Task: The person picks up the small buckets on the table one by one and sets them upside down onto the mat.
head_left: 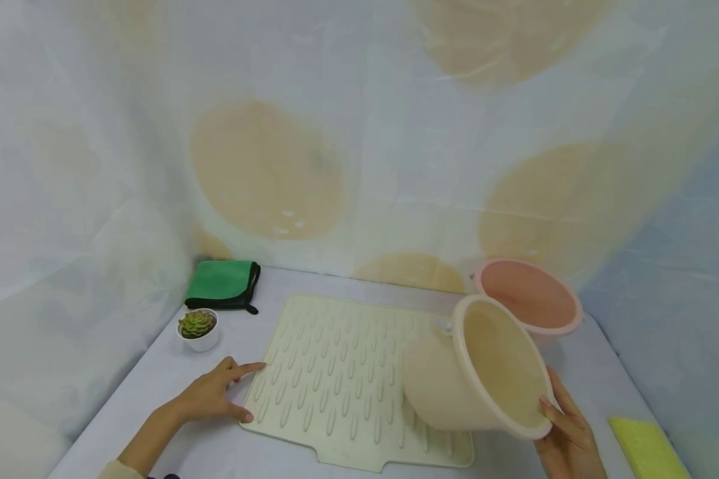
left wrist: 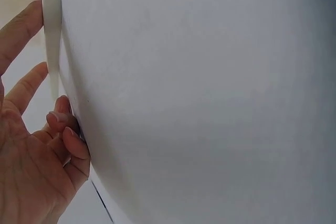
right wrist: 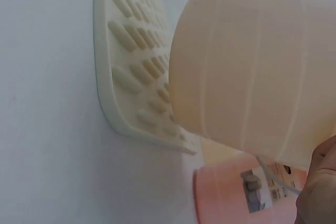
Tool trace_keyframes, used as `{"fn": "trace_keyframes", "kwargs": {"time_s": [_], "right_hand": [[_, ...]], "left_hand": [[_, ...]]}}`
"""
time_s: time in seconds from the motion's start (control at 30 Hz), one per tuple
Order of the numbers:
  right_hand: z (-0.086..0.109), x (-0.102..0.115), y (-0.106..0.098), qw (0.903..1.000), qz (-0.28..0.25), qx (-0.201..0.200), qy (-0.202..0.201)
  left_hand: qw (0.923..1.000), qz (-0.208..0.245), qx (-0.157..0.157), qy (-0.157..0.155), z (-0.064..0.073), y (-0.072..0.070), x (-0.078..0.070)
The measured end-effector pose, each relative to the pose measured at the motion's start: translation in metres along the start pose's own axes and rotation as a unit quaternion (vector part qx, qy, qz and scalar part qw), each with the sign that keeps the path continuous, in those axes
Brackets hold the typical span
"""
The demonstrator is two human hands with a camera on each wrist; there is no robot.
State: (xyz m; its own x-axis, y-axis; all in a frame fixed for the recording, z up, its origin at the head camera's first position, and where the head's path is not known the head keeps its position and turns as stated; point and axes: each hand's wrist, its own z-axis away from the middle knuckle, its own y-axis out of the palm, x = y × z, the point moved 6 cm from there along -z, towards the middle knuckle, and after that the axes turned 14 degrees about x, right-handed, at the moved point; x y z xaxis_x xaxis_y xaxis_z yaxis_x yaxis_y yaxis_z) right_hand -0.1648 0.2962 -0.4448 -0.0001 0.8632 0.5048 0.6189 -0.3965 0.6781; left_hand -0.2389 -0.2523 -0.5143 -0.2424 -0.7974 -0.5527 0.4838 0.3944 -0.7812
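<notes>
A cream plastic bucket (head_left: 443,386) is tilted over the right part of a pale ridged drying mat (head_left: 329,372), its mouth facing right. My right hand (head_left: 569,432) grips the bucket's rim at the lower right, thumb on the inner side. In the right wrist view the bucket (right wrist: 247,72) fills the upper right, and its base hangs close to the mat's corner; contact cannot be told. My left hand (head_left: 212,396) touches the mat's left edge with the index finger and thumb. The left wrist view shows the other fingers of that hand (left wrist: 31,150) bent.
Behind the cream bucket stands a pink bucket (head_left: 527,299). A green cloth with black trim (head_left: 222,283) and a small potted succulent (head_left: 199,329) are at the left. A yellow item (head_left: 650,449) lies at the right front. Patterned fabric walls (head_left: 371,153) surround the table.
</notes>
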Motion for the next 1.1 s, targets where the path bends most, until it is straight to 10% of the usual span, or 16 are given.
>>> {"fn": "trace_keyframes", "kwargs": {"time_s": [1.1], "right_hand": [[-0.031,-0.065,0.004,0.996,-0.07,-0.051,-0.023]], "left_hand": [[0.9998,0.012,0.006,-0.013,-0.001,-0.001,-0.001]]}}
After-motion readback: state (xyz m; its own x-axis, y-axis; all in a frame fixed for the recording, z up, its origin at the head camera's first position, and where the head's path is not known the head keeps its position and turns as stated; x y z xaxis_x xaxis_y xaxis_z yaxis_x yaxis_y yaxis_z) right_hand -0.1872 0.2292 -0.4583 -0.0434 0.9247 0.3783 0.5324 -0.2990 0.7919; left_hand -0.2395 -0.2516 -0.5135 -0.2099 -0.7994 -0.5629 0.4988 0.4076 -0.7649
